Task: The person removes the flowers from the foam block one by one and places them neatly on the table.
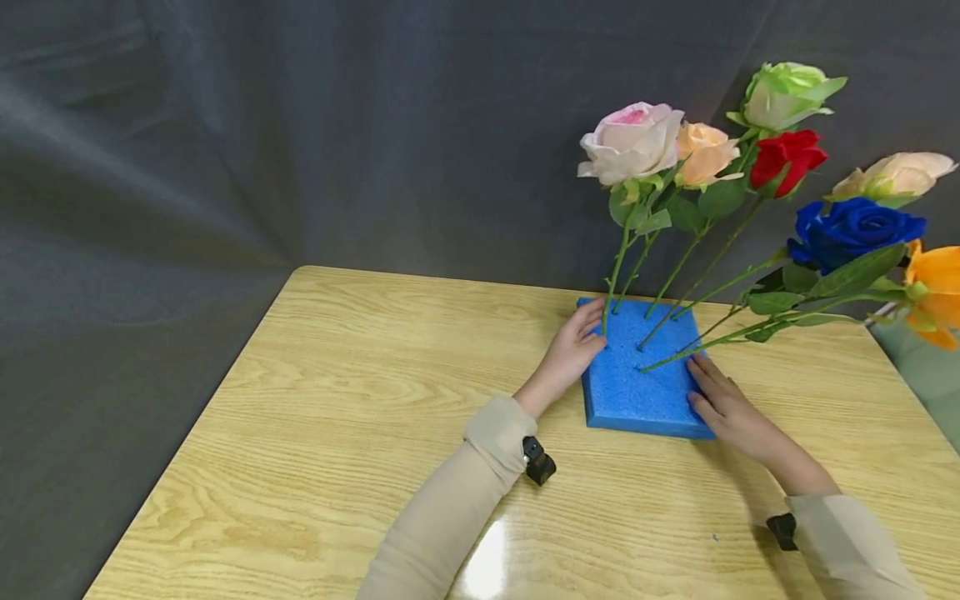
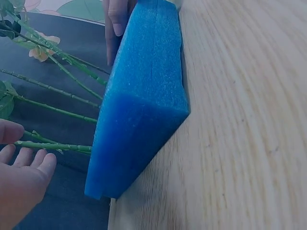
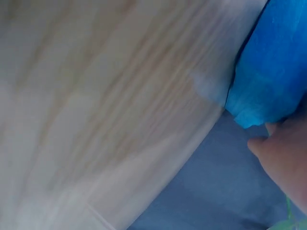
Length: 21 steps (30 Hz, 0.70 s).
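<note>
A blue foam block (image 1: 637, 400) lies flat at the table's back, with several long rose stems stuck into its top. At the block's left side, my left hand (image 1: 573, 346) pinches the lower stem of a white-pink rose (image 1: 632, 143); in the left wrist view the green stem (image 2: 53, 145) passes between thumb and fingers. My right hand (image 1: 731, 412) rests against the block's right edge with fingers extended. Leaning right above it are a blue rose (image 1: 858, 233), an orange flower (image 1: 937, 287) and a red rose (image 1: 787, 161).
Behind the white-pink bloom stand a peach rose (image 1: 705, 154) and a green-white rose (image 1: 787, 96); a pale peach rose (image 1: 896, 177) leans far right. The wooden table (image 1: 360, 375) ends at a dark cloth (image 1: 420, 150) behind the block.
</note>
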Each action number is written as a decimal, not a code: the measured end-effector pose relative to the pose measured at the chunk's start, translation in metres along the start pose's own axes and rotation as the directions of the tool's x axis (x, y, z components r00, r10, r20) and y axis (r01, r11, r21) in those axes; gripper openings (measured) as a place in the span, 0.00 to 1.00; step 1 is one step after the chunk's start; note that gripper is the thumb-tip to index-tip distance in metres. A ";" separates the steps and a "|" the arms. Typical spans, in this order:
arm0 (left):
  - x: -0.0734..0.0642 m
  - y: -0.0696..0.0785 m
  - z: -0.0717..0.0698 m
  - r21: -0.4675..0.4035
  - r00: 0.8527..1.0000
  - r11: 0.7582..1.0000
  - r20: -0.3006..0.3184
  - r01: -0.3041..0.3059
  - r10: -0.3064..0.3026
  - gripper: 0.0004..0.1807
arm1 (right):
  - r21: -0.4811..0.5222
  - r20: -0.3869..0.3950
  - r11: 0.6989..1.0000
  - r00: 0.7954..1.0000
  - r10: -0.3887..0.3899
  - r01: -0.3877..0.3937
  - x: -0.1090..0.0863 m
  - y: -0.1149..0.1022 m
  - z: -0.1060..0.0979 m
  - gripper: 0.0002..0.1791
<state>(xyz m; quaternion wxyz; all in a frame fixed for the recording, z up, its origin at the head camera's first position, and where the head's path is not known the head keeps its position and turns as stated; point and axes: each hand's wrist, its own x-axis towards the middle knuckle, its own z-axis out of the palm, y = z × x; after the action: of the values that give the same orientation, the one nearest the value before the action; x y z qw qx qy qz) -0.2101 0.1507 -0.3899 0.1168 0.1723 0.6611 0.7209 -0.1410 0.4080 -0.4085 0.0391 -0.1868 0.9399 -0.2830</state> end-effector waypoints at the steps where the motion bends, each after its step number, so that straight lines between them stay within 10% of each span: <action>1: 0.000 -0.001 0.000 0.001 1.000 1.000 0.000 0.000 0.000 0.30 | -0.012 0.008 1.000 1.000 0.021 -0.021 0.001 -0.001 0.001 0.31; 21: -0.001 -0.008 -0.007 0.020 0.995 1.000 -0.099 -0.004 0.006 0.16 | -0.131 0.104 0.980 0.981 0.166 -0.152 0.008 -0.012 0.004 0.41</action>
<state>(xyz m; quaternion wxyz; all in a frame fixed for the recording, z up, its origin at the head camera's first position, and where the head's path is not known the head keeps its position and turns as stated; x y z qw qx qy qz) -0.2125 0.1450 -0.3980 0.0805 0.1391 0.6725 0.7224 -0.1439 0.3932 -0.4051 0.1036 -0.1290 0.9636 -0.2098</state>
